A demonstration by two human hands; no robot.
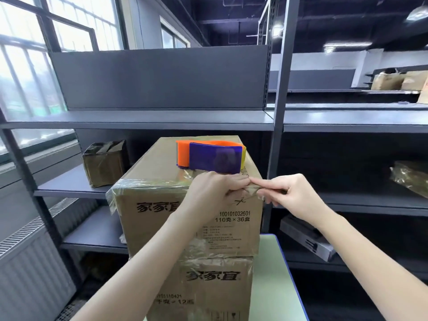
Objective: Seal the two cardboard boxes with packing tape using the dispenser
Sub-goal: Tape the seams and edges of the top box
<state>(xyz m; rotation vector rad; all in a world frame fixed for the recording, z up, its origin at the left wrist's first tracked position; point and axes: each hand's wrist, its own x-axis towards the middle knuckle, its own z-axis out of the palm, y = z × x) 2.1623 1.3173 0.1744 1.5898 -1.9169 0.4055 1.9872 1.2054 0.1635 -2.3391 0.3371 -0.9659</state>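
Two cardboard boxes are stacked: the upper box point(162, 218) rests on the lower box point(208, 293). An orange and blue tape dispenser point(208, 156) lies on top of the upper box, with nobody holding it. Clear tape point(148, 183) runs along the upper box's front top edge and hangs loose at its left corner. My left hand point(213, 191) presses on that edge, fingers curled over the tape. My right hand point(289, 193) pinches a strip of clear tape point(253, 188) at the box's right front corner, its fingertip touching my left fingers.
The boxes stand on a light green table point(271, 274) with a blue edge. Dark grey metal shelving point(162, 119) stands right behind. A small wrapped carton point(104, 163) sits on a left shelf. Wrapped packages point(410, 179) lie on the right shelves. A radiator point(27, 262) is at the lower left.
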